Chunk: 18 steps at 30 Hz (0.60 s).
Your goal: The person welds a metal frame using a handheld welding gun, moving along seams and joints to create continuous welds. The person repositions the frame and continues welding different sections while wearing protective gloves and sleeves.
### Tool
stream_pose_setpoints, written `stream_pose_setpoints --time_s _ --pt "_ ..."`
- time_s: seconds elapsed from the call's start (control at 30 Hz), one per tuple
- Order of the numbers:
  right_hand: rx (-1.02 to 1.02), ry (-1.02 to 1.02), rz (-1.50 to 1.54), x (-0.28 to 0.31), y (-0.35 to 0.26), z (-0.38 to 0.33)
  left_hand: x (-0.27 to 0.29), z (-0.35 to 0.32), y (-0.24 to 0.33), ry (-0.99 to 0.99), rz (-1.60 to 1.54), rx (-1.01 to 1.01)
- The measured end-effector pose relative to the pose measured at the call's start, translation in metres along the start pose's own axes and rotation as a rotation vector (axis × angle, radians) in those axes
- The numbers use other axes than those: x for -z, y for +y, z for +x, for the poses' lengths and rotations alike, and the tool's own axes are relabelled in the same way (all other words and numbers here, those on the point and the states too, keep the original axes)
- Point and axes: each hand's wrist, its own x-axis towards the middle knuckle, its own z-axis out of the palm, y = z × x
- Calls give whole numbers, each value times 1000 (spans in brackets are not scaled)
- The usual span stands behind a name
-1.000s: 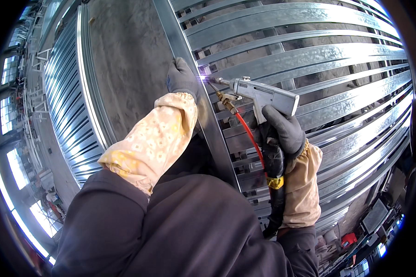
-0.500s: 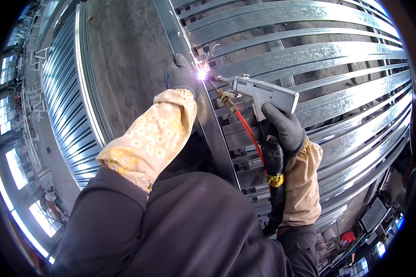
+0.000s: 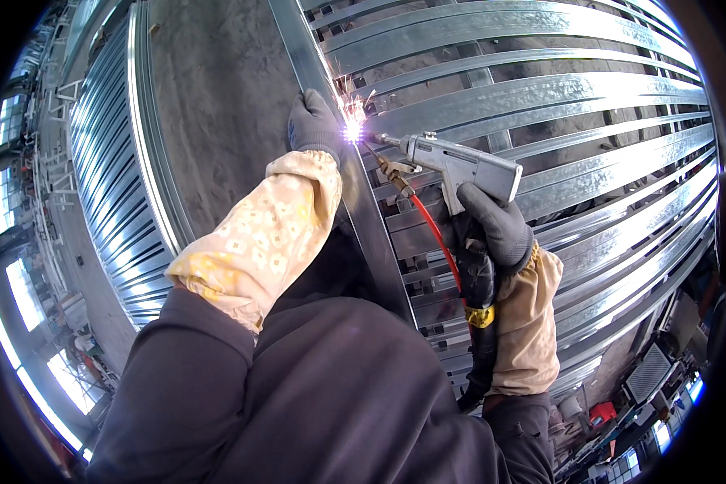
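Note:
My right hand point(image 3: 494, 223), in a dark glove with a tan sleeve cover, grips the handle of a grey welding gun point(image 3: 460, 164). Its nozzle points left at a bright purple-white spark point(image 3: 352, 131) on a long galvanized steel rail point(image 3: 355, 194). A red hose point(image 3: 434, 235) and a black cable run down from the gun. My left hand point(image 3: 312, 123), gloved and in a yellow patterned sleeve cover, presses on the rail just left of the spark.
Rows of galvanized steel channels point(image 3: 557, 97) form a frame to the right of the rail. A concrete floor point(image 3: 210, 105) lies to the left, with a stack of ribbed metal profiles point(image 3: 105, 177) beyond it. Workshop windows point(image 3: 24, 290) curve along the left rim.
The gun's nozzle and the spark have stayed at the rail, and the spark now throws more sparks than before. Both hands hold nearly the same places.

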Motion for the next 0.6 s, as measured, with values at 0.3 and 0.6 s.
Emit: stream_pose_setpoints --time_s 0.3,0.6 --pt "-16 2 -1 -2 0 -6 -5 3 -7 -18 -3 28" --pt "-33 3 37 -7 -3 -13 1 0 3 -1 -18 22"
